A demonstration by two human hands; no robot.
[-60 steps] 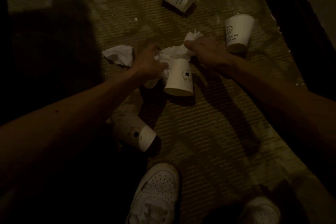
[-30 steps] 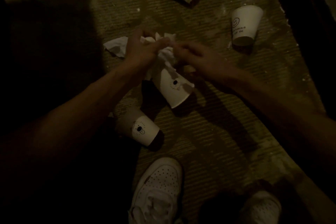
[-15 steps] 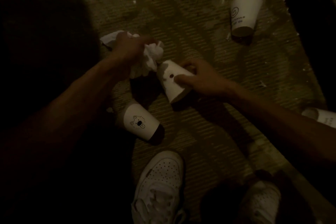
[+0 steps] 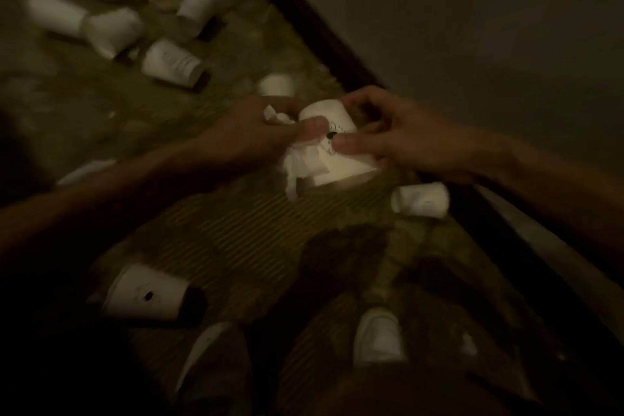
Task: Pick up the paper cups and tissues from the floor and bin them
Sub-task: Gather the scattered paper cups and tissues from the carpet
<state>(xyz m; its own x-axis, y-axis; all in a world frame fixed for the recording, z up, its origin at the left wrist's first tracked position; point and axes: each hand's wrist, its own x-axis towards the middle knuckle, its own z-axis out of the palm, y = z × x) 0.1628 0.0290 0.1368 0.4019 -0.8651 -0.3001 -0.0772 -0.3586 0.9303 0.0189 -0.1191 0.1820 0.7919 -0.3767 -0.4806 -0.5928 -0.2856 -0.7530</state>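
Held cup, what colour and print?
White cup, small black printed drawing, blurred. Head view.

No text readable. Blurred, illegible print lines noted on lying cup (image 4: 170, 62), upper left of frame. Small drawing with black dot noted on held cup (image 4: 337, 165), centre.

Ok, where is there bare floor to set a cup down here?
Bare ribbed floor lies below the held cup and tissue, between the fallen cup at lower left and the cup by the dark edge. Another patch sits between the left forearm and the cup cluster. Upper left is crowded.
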